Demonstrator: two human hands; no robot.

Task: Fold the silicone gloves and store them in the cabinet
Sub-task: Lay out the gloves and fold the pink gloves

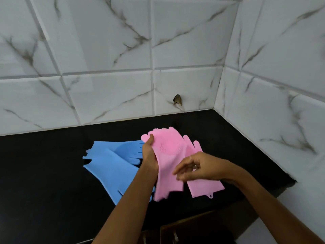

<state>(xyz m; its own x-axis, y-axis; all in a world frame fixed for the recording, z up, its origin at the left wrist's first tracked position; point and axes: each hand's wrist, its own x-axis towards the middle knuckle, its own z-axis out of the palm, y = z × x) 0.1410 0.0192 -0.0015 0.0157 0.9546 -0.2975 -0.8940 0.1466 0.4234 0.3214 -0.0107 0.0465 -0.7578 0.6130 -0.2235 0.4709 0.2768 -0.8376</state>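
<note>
Pink, bristle-palmed silicone glove [167, 155] is lying mid-frame, fingertips pointing up toward the tiles, left hand [149, 155] gripping its edge; right hand [197, 167] is hovering loose-fingered beside smooth blue gloves [112, 164].

Black counter [52, 173] tucked into a corner, white marble-look tiles [105, 50] with grey veins on both walls, a chipped hole [177, 99] low down, brown cabinet [193, 229] below.

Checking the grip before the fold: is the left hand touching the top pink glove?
Touching. The head view shows the left hand with its thumb curled over the edge of the top pink glove, gripping it.
</note>
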